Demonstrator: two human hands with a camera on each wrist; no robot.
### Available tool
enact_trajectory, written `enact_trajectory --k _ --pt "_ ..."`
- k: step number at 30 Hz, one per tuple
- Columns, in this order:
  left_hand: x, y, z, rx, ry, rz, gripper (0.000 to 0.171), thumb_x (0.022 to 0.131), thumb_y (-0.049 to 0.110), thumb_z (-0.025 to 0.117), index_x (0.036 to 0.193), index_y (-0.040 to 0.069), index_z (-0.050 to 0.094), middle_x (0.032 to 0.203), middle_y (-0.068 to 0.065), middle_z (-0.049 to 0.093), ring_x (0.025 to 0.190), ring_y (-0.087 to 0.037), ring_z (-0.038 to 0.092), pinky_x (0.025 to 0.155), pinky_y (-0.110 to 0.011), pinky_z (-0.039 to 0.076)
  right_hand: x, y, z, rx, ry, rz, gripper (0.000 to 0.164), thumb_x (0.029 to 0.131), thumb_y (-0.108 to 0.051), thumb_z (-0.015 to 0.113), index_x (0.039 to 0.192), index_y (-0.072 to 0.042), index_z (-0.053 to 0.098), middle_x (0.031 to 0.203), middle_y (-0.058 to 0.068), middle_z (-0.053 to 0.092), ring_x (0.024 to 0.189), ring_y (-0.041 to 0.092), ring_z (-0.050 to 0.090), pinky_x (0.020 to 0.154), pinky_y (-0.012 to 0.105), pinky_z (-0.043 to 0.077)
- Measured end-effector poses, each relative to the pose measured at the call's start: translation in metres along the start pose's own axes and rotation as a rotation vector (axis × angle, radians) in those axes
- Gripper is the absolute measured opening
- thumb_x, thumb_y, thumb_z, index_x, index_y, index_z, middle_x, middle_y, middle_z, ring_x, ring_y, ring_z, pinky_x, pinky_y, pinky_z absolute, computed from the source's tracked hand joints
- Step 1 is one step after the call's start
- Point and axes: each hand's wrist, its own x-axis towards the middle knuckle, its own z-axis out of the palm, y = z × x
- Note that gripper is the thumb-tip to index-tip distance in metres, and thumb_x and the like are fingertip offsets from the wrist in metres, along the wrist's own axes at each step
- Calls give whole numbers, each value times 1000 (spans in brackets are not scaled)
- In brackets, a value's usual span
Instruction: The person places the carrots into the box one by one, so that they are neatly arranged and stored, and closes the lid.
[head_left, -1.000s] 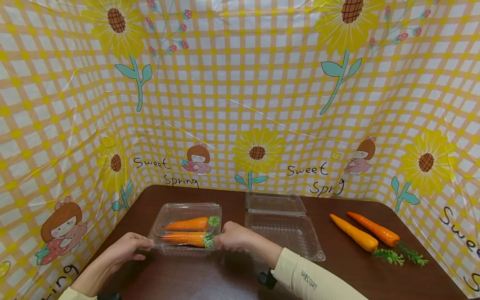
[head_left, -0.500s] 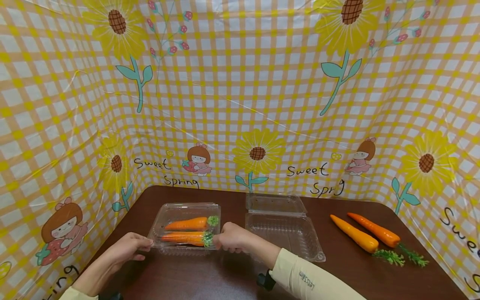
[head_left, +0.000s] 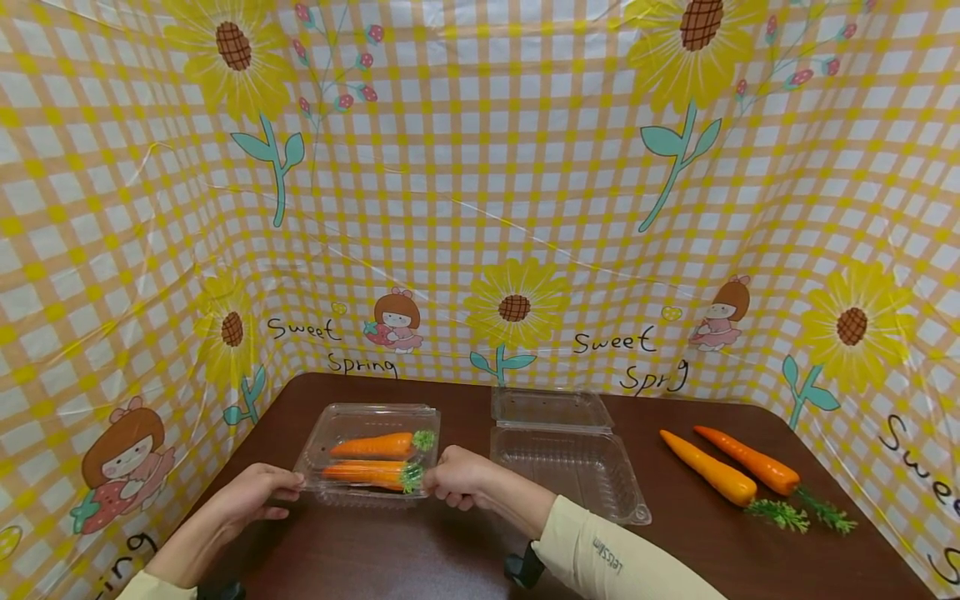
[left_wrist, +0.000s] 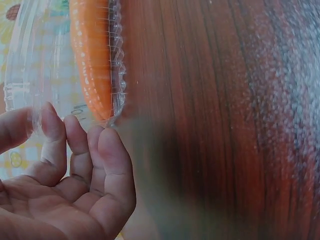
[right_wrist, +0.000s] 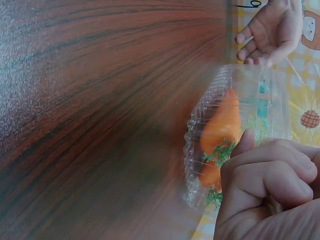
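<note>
A clear plastic clamshell box (head_left: 315,446) is closed over several orange carrots (head_left: 372,444) with green tops, at the left of the table. My left hand (head_left: 258,492) pinches its near left corner between thumb and index finger; the other fingers curl loosely below the rim in the left wrist view. At the near right corner, my right hand (head_left: 459,477) grips the rim with curled fingers, beside the carrot tops. In the right wrist view the box (right_wrist: 275,85) spans between both hands, its ridged side turned toward the bare tabletop.
A second clear clamshell box (head_left: 562,467) lies open behind my right forearm, its lid folded back. Two loose carrots, one lighter orange (head_left: 708,468) and one deeper orange (head_left: 750,458), lie at the right. A checked, flowered cloth (head_left: 450,217) walls the brown table (head_left: 375,558).
The closed box has shifted very slightly, with my right hand moving a little left along with it. Both hands keep their hold; the open box and loose carrots stay in place.
</note>
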Motion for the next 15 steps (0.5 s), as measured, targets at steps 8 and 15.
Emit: enact_trajectory --k 8,15 --pt "0 0 1 -13 6 1 33 100 21 58 109 -9 70 108 -7 63 97 -21 60 80 -36 56 2 1 2 1 15 0 39 89 -4 65 54 -12 50 51 -5 30 45 9 21 43 23 16" --pt "0 -1 1 -24 -1 6 31 100 21 58 106 -7 71 104 -5 63 94 -18 59 78 -36 56 3 3 3 -2 48 -5 46 88 -2 66 51 -16 42 50 -4 29 46 10 21 44 23 17"
